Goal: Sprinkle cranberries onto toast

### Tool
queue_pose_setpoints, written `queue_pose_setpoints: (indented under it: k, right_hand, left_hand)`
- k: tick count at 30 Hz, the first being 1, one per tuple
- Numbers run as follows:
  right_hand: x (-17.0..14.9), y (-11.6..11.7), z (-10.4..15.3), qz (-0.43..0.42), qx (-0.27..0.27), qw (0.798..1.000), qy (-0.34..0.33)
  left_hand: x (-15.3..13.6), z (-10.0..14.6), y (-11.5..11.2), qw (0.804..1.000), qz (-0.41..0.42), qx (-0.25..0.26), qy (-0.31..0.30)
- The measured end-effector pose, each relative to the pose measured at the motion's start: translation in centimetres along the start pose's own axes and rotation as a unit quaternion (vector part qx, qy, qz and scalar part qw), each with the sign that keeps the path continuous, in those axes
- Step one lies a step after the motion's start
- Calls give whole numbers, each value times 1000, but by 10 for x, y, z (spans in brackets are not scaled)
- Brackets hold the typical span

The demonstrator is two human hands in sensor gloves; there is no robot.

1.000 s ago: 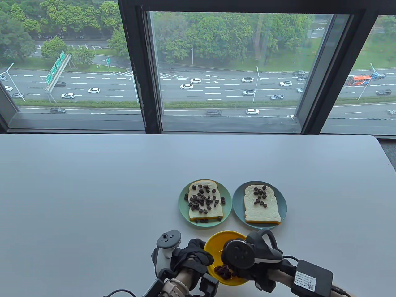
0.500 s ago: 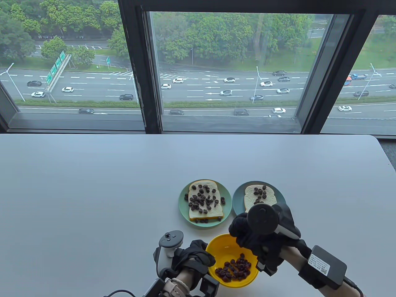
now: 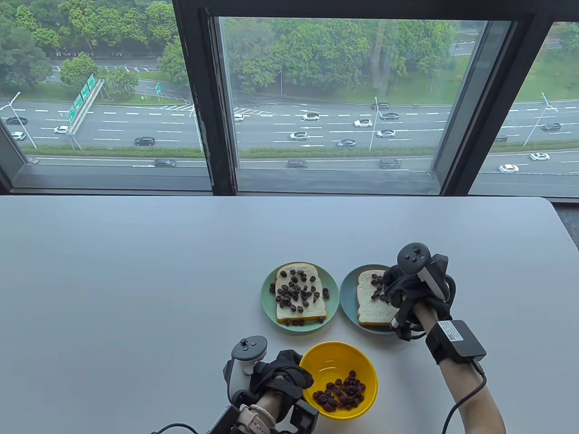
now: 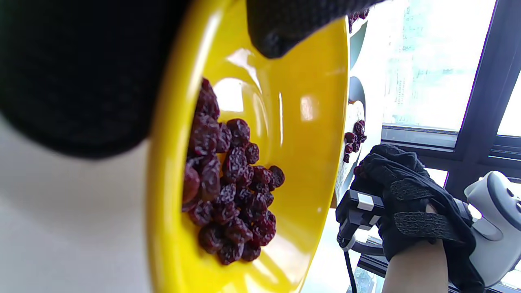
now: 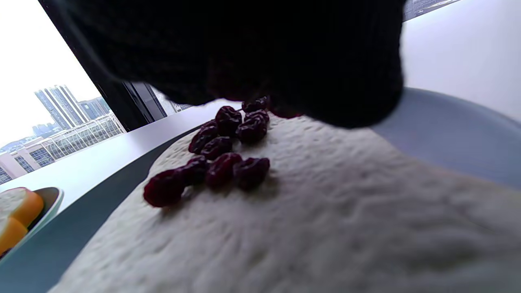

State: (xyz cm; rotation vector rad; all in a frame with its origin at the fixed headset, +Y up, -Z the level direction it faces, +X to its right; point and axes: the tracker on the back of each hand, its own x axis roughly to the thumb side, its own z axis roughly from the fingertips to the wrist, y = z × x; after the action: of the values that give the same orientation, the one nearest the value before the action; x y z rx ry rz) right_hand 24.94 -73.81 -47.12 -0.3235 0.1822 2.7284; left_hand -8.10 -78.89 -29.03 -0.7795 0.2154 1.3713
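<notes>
dark cranberries heaped in yellow bowl; few scattered on right toast

A pale grey surface with a rounded far right corner stands against a wide window with dark frames. Soft daylight comes through the glass. Outside lie a multi-lane road with cars and a belt of green trees. Dark floor shows at right.
</notes>
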Motion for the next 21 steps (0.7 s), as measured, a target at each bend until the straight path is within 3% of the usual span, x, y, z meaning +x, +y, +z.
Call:
queue_pose_setpoints:
  k: [12,21]
  right_hand:
    - [-12,3,5,-17,19,1000,4]
    - [-14,-12,29,-45,36,997,-54]
  left_hand:
    - [-1,1,-2,1000,-3,-1,5]
    - [0,0,-2,1000,-5,-1,0]
